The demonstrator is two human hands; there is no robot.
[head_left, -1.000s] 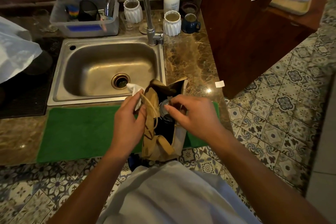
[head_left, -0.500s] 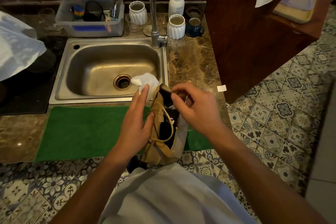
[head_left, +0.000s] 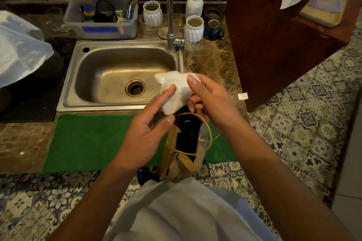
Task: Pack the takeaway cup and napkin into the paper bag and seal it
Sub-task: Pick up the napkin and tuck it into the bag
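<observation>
A crumpled white napkin [head_left: 176, 92] is held just above the mouth of a brown paper bag [head_left: 176, 162]. The bag stands open on the green mat [head_left: 94, 141] at the counter's front edge, its twine handle [head_left: 208, 133] looping loose. My left hand [head_left: 145, 139] touches the napkin's lower edge with its fingertips. My right hand [head_left: 213, 103] pinches the napkin's upper right side, its lower fingers curled at the bag's rim. The bag's inside [head_left: 188, 137] is dark, and the takeaway cup cannot be made out in it.
A steel sink [head_left: 64, 103] with a tall faucet [head_left: 170, 25] lies behind the mat. White ribbed cups [head_left: 194, 29], a soap bottle [head_left: 195, 2], a blue mug [head_left: 213, 30] and a plastic tub [head_left: 101, 25] line the back. A wooden cabinet [head_left: 274, 35] stands right, a white plastic bag [head_left: 17, 45] left.
My right hand came out of the bag and rose to the napkin. My left hand let go of the bag's edge and lifted the napkin higher, over the bag's mouth.
</observation>
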